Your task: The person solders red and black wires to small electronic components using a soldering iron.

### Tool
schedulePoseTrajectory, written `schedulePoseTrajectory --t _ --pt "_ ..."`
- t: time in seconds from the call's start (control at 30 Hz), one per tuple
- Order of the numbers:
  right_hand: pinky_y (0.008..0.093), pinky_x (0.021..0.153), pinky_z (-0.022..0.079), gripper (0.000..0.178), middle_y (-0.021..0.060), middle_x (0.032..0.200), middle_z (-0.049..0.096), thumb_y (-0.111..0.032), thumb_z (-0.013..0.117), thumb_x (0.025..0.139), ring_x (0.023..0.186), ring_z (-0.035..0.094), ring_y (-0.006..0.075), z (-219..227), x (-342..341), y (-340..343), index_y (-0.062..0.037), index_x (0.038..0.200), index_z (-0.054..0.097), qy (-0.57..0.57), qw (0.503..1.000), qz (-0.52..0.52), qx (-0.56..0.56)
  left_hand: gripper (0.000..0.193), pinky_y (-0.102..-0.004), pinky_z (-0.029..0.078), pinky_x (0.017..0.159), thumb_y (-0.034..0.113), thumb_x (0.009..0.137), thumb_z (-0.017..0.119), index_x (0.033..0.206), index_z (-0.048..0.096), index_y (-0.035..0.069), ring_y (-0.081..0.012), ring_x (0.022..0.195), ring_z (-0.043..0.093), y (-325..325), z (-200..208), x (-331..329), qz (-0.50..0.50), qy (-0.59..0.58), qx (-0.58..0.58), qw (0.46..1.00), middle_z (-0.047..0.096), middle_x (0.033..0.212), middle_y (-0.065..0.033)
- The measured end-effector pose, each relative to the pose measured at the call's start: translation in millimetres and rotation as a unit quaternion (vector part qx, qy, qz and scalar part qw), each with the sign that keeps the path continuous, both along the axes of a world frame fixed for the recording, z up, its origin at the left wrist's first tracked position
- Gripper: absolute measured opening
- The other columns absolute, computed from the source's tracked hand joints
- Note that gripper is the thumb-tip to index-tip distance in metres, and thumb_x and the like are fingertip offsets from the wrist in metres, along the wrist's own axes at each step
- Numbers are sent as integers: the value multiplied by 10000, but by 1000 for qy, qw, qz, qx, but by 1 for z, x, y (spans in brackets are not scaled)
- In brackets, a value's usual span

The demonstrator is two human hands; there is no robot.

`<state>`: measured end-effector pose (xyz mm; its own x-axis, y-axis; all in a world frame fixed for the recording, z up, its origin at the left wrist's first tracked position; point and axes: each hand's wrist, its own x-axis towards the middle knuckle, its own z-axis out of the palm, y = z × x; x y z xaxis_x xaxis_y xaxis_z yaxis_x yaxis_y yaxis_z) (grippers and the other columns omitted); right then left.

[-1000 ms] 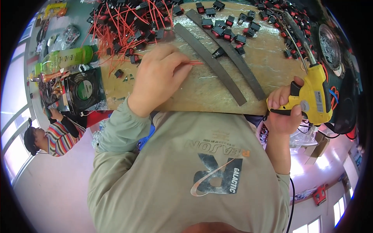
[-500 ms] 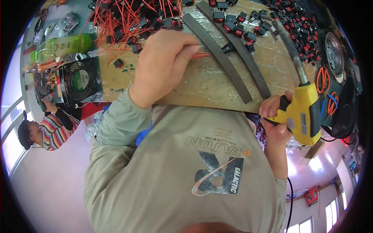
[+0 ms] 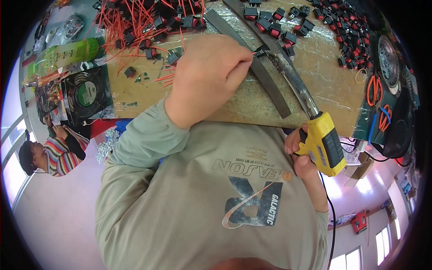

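My left hand (image 3: 209, 78) is closed in a pinch over the board. Thin red wires (image 3: 167, 78) stick out behind it, and a red end shows at its fingertips. Just past those fingertips, a small black rocker switch (image 3: 260, 51) sits between two dark metal strips (image 3: 272, 92). My right hand (image 3: 300, 153) grips a yellow soldering gun (image 3: 326, 144). Its long metal barrel slants up and left across the right-hand strip, and the tip is at the switch. Whether tip and wire touch the terminal is too small to tell.
A heap of switches with red wires (image 3: 135, 22) lies at the back left; loose black and red switches (image 3: 348, 33) fill the back right. A round metal dish (image 3: 388, 63) and orange-handled pliers (image 3: 373, 90) stand right. A fan (image 3: 87, 94) and green bottle (image 3: 67, 54) are left, near another person (image 3: 54, 150).
The soldering gun has swung left and its tip has come to the switch between the strips. My left hand has moved right, bringing the red wires towards that switch.
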<state>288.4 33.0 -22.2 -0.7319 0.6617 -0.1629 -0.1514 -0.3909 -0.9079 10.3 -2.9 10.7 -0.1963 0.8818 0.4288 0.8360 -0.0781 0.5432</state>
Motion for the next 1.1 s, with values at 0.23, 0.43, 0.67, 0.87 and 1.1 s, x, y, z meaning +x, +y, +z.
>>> schedulePoseTrajectory --t 0.23,0.43,0.67,0.87,1.1 --pt "263 584 410 431 67 811 511 -271 715 785 686 478 144 -9 3 -1 2 1040 498 40 999 -6 -33 152 -322 503 718 23 674 707 809 657 71 -234 822 633 3 -6 6 8 52 22 998 651 835 -68" --pt "252 541 399 332 49 773 524 -243 695 798 643 492 133 -13 2 0 -3 963 536 27 1000 -7 13 152 -309 506 699 16 671 701 804 651 69 -227 811 636 5 -6 6 8 66 27 997 651 830 -63" --pt "243 518 398 267 46 767 533 -205 679 812 619 504 131 -18 5 0 -10 939 548 11 999 -12 48 144 -312 505 701 9 672 693 796 643 63 -227 807 636 5 -6 6 7 71 24 997 650 821 -58" --pt "236 516 411 232 44 746 555 -168 680 809 614 527 125 -17 5 2 -9 931 564 -4 998 -6 60 140 -313 504 700 6 669 688 788 642 64 -227 804 634 6 -7 6 9 74 29 997 647 811 -54" --pt "234 509 421 235 45 749 569 -151 690 802 600 537 126 -18 0 2 -2 940 571 23 997 -26 69 137 -314 504 697 6 666 685 780 641 66 -232 795 631 6 -7 6 10 71 23 997 647 809 -53"
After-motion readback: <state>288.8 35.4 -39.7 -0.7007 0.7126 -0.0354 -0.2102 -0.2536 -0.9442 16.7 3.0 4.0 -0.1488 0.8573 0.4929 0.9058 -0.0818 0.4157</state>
